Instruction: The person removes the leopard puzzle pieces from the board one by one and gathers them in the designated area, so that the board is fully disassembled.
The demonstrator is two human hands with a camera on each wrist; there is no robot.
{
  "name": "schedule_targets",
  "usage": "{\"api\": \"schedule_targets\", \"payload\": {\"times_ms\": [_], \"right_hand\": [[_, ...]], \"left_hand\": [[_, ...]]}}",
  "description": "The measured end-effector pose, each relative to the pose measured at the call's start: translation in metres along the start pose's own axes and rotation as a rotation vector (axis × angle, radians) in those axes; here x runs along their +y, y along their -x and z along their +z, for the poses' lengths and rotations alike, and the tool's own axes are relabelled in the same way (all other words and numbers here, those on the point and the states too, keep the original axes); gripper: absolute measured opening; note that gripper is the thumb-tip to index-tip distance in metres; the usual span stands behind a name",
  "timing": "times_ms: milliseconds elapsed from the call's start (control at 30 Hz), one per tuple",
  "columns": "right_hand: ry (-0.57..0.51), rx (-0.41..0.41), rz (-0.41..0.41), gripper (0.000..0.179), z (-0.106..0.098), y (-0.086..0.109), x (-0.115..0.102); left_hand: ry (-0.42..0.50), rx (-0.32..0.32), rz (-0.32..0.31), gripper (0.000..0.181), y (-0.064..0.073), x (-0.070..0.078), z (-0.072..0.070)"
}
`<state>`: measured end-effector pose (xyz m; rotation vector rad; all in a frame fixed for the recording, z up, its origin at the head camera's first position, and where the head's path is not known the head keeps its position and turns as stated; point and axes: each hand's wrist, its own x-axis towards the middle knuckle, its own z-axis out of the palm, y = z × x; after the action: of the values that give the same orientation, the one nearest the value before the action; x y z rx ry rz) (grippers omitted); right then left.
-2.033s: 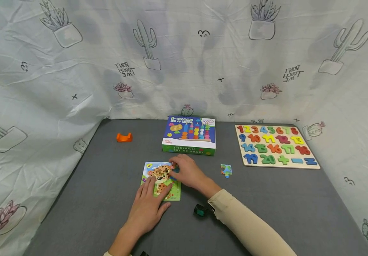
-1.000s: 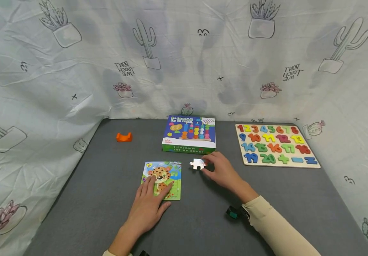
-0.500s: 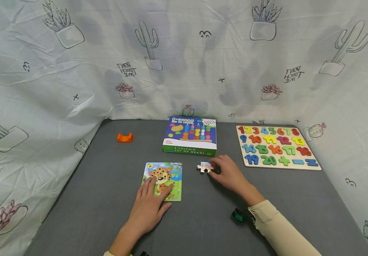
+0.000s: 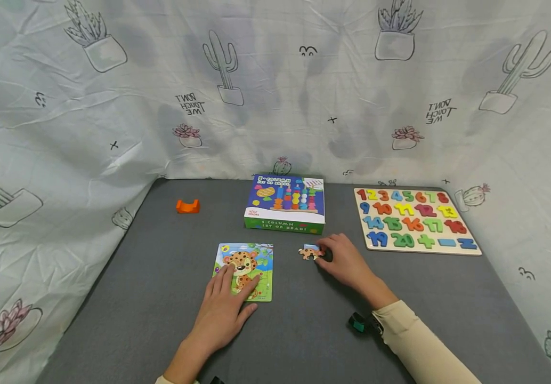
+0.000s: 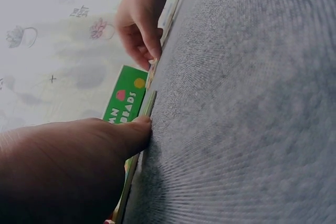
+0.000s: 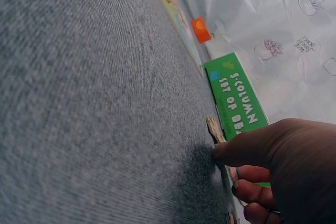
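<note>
Puzzle, left of centre, is being touched by the left hand, fingers extended; puzzle piece, to its right, is being pinched by the right hand's thumb and fingers.

The leopard jigsaw is rocking tan with dark spots over bright green and light blue. Going clockwise around it, the block at 10:30 is staying plain orange, the patterned backdrop at 12 is mixing off-white with grey cacti and pinkish succulents, the bead-set box at 1 is flashing blue, white and green, and the loose jigsaw piece at 2:30 is showing spotted tan plus blue.
</note>
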<state>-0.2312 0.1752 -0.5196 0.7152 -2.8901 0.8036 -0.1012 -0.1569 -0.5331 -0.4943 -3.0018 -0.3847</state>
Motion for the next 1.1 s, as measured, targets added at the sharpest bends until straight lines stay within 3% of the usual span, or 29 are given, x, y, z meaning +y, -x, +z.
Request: {"api": "schedule_targets", "payload": {"times_ms": [467, 733, 1100], "right_hand": [[0.022, -0.013, -0.017, 0.033, -0.0014, -0.0026, 0.0038], [0.012, -0.022, -0.012, 0.032, -0.0027, -0.0026, 0.0015], [0.016, -0.037, -0.017, 0.034, -0.0026, -0.0047, 0.0012]], "left_hand": [[0.020, 0.006, -0.007, 0.056, -0.0013, 0.0012, -0.0016], [-0.010, -0.019, -0.015, 0.051, -0.0057, -0.0012, -0.0048], [-0.048, -0.006, -0.031, 0.051, -0.0047, 0.0048, -0.0063]]}}
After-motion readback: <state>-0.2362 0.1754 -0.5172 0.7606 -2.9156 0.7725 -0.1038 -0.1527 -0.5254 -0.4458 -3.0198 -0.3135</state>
